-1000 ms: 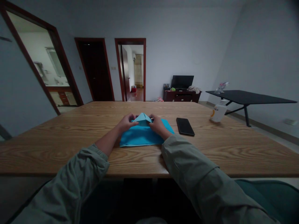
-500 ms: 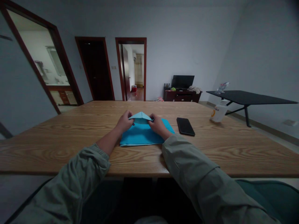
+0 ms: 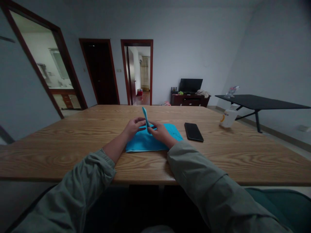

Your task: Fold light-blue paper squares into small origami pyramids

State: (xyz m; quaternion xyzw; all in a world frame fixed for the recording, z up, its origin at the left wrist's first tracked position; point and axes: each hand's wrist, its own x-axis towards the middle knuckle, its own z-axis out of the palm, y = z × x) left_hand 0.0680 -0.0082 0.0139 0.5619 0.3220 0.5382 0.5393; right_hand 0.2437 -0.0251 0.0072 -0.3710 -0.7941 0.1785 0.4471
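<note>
A folded light-blue paper piece [image 3: 144,114] stands nearly upright and edge-on above the blue sheets. My right hand [image 3: 158,130] pinches its lower end between thumb and fingers. At its left side is my left hand [image 3: 134,126], fingers apart and their tips at or very near the paper; whether they touch it is hard to tell. Bright blue sheets [image 3: 149,144] lie flat on the wooden table [image 3: 97,139] beneath both hands, partly covered by them.
Right of the sheets lies a black phone [image 3: 193,132]. A white bottle [image 3: 228,117] stands farther right on the table. Beyond is a black table [image 3: 259,102], and a television [image 3: 191,85] sits on a dark cabinet by the far wall.
The folded paper has turned from a wide shape held at both ends to a narrow upright one. My left hand has loosened its fingers, and both hands are closer together.
</note>
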